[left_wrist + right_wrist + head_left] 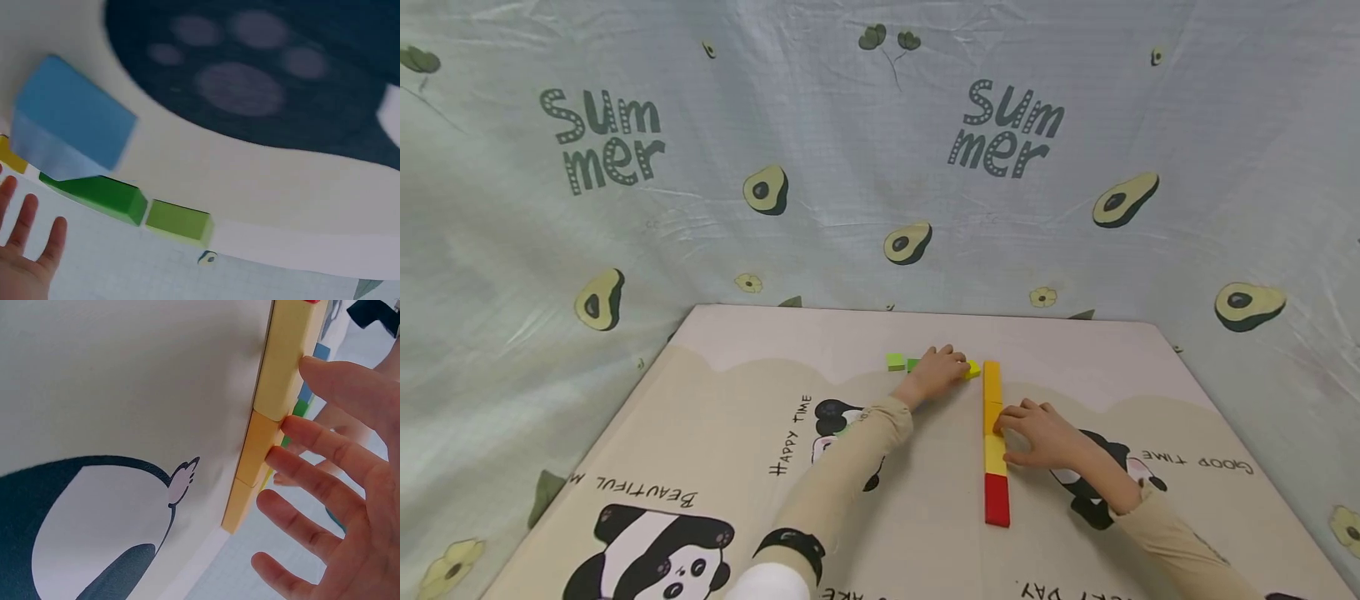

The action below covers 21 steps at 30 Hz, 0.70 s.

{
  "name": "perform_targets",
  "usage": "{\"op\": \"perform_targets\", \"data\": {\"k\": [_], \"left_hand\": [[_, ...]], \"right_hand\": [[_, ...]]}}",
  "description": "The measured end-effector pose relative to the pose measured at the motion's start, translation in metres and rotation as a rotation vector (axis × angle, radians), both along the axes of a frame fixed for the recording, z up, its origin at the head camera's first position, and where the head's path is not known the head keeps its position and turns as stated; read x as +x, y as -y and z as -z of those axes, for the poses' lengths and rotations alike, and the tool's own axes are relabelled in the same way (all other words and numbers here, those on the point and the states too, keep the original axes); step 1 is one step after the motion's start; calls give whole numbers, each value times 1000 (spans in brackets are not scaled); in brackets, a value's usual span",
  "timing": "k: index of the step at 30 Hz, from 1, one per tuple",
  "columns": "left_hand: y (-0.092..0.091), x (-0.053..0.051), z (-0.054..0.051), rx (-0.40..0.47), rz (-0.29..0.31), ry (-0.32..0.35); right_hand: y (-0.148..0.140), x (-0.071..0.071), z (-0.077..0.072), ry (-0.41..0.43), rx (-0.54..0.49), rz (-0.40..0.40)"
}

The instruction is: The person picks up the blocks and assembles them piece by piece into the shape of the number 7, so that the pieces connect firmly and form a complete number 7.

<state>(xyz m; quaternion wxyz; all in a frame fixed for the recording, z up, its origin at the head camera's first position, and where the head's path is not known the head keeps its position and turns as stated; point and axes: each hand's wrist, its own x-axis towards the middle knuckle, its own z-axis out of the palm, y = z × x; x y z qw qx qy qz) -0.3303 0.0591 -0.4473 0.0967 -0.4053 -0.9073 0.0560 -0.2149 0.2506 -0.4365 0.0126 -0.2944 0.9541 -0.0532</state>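
Note:
A straight row of blocks lies on the table: a red block [997, 500] nearest, then a yellow block [995, 457] and two orange blocks [992, 379] farther off. My right hand [1043, 435] touches the row's right side with fingertips and thumb, fingers spread in the right wrist view. Left of the row's far end, my left hand [936, 373] reaches over, fingertips at a small yellow block [973, 369]. A blue block [72, 119] appears large in the left wrist view; the left hand and arm hide it in the head view. The left thumb is hidden.
A green block [100, 197] and a light green block [181, 222] lie left of my left hand, near the table's far side. The table covering [925, 517] has printed pandas and lettering. An avocado-patterned sheet [835, 208] hangs behind and at the sides.

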Motion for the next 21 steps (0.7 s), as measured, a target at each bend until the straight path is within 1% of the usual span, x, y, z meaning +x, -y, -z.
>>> {"op": "perform_targets", "data": {"k": [2, 4, 8, 11, 16, 21], "left_hand": [[5, 0, -1, -3, 44, 28], [9, 0, -2, -15, 68, 49], [11, 2, -3, -63, 69, 63], [10, 2, -2, -79, 40, 65], [5, 2, 0, -80, -38, 77], [0, 3, -2, -74, -107, 78]], "right_hand": [[-1, 0, 1, 7, 4, 2], [0, 0, 0, 14, 0, -1], [-1, 0, 0, 13, -5, -4], [-1, 0, 0, 12, -4, -2], [-1, 1, 1, 6, -6, -2], [-1, 0, 0, -3, -2, -11]]}}
